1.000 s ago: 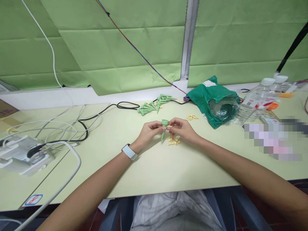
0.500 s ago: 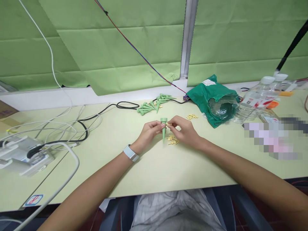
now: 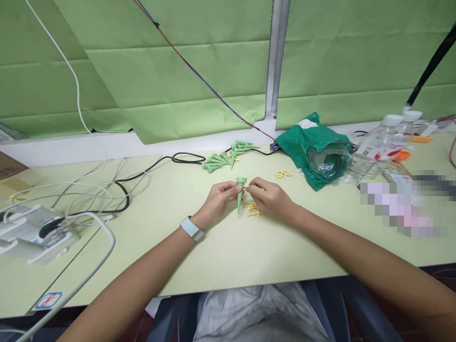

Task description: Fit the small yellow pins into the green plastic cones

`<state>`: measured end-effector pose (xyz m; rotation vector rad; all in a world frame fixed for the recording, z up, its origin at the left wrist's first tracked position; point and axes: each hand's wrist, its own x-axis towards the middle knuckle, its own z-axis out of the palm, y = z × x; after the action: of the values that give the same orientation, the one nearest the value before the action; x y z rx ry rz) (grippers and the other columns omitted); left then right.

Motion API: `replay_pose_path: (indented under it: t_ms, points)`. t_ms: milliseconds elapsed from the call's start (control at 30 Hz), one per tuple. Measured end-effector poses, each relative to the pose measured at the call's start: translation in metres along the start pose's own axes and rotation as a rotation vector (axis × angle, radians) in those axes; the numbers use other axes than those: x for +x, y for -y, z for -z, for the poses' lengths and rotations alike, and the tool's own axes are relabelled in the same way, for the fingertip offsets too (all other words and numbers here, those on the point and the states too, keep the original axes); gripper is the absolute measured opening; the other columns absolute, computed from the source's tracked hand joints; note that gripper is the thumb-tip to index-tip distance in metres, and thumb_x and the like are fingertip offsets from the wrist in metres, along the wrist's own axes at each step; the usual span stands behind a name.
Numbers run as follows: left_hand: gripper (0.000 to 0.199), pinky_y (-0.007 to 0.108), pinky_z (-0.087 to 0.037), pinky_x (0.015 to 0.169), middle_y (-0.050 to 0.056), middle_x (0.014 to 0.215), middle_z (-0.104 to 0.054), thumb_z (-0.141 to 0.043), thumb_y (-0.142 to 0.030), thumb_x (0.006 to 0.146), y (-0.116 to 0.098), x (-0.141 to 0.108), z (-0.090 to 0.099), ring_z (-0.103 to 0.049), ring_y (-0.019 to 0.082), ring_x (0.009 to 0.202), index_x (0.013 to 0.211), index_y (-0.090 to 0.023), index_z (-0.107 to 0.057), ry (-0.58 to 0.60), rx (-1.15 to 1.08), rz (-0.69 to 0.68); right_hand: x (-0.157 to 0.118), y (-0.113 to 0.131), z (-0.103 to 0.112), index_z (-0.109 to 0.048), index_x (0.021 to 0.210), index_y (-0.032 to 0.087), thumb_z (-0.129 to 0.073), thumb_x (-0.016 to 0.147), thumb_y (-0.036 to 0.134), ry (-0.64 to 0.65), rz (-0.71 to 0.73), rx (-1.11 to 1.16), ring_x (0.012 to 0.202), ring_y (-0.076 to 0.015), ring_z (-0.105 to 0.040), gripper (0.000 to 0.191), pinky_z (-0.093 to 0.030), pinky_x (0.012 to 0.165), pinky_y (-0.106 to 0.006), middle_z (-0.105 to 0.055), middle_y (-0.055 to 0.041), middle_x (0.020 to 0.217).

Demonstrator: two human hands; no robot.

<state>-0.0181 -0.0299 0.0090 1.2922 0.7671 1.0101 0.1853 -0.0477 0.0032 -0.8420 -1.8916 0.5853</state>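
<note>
Between the thumb and fingers of my left hand [image 3: 223,198] is a green plastic watering spike [image 3: 241,182], wide cap up and point down. My right hand [image 3: 270,197] pinches a small yellow peg [image 3: 247,188] against the spike's side, just below its cap. How far the peg sits in the spike is hidden by the fingers. Under my hands lies a small pile of yellow pegs [image 3: 254,210]. Farther back, several more green spikes [image 3: 215,161] lie in a heap, with a second group of yellow pegs [image 3: 283,175] to their right.
A torn green plastic bag [image 3: 302,142] and clear water bottles [image 3: 377,147] stand at the back right. White cables and a power strip [image 3: 46,232] crowd the left, with a black cable [image 3: 128,190] beside them. A blurred patch [image 3: 399,204] covers something at right.
The view has shifted slightly. My right hand's fingers have curled in and turned at the spike's side; my left hand still holds the spike upright.
</note>
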Motion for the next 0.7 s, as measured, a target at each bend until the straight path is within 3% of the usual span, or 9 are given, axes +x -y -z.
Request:
replay_pose_path:
  t_ms: [67, 167, 233, 333, 533, 700]
  points:
    - [0.025, 0.036, -0.053, 0.085, 0.005, 0.084, -0.070, -0.087, -0.038, 0.076, 0.000, 0.001, 0.002, -0.066, 0.019, 0.083, 0.081, -0.017, -0.076, -0.031, 0.032, -0.039, 0.001, 0.000, -0.002, -0.064, 0.085, 0.024, -0.064, 0.089, 0.033, -0.032, -0.140, 0.157, 0.076, -0.0213, -0.064, 0.010, -0.054, 0.074, -0.037, -0.066, -0.0068, 0.084]
    - [0.026, 0.037, -0.053, 0.088, 0.006, 0.090, -0.072, -0.088, -0.038, 0.075, 0.000, 0.005, 0.009, -0.067, 0.020, 0.088, 0.084, -0.017, -0.076, -0.104, 0.046, -0.085, 0.008, -0.007, -0.003, -0.062, 0.085, 0.022, -0.073, 0.079, 0.035, -0.054, -0.489, 0.533, 0.061, -0.0168, -0.061, 0.019, -0.053, 0.062, -0.033, -0.067, -0.0040, 0.076]
    - [0.029, 0.036, -0.054, 0.086, 0.006, 0.089, -0.071, -0.087, -0.041, 0.075, -0.001, 0.008, 0.016, -0.067, 0.019, 0.086, 0.085, -0.016, -0.076, -0.154, 0.030, -0.086, 0.014, -0.016, 0.001, -0.061, 0.084, 0.021, -0.077, 0.072, 0.035, -0.072, -0.583, 0.572, 0.058, -0.0151, -0.060, 0.024, -0.052, 0.057, -0.030, -0.067, -0.0033, 0.075]
    - [0.034, 0.034, -0.053, 0.084, 0.006, 0.089, -0.070, -0.089, -0.043, 0.073, -0.001, 0.012, 0.025, -0.066, 0.018, 0.084, 0.086, -0.014, -0.075, -0.213, 0.005, -0.081, 0.020, -0.039, 0.019, -0.062, 0.086, 0.020, -0.079, 0.069, 0.035, -0.165, -0.500, 0.283, 0.055, -0.0155, -0.061, 0.028, -0.047, 0.052, -0.028, -0.067, -0.0012, 0.074]
    - [0.035, 0.030, -0.051, 0.080, 0.005, 0.087, -0.069, -0.090, -0.041, 0.072, 0.001, 0.013, 0.027, -0.066, 0.017, 0.086, 0.088, -0.014, -0.074, -0.219, -0.010, -0.058, 0.023, -0.093, 0.078, -0.074, 0.078, 0.019, -0.074, 0.077, 0.035, -0.242, -0.359, -0.301, 0.072, -0.0197, -0.066, 0.016, -0.047, 0.068, -0.031, -0.075, -0.0060, 0.080]
    - [0.035, 0.030, -0.051, 0.079, 0.005, 0.086, -0.069, -0.090, -0.040, 0.071, 0.002, 0.013, 0.026, -0.066, 0.017, 0.084, 0.087, -0.014, -0.074, -0.214, -0.017, -0.057, 0.019, -0.110, 0.099, -0.077, 0.075, 0.019, -0.073, 0.077, 0.034, -0.227, -0.427, -0.423, 0.071, -0.0200, -0.063, 0.016, -0.045, 0.070, -0.033, -0.077, -0.0058, 0.080]
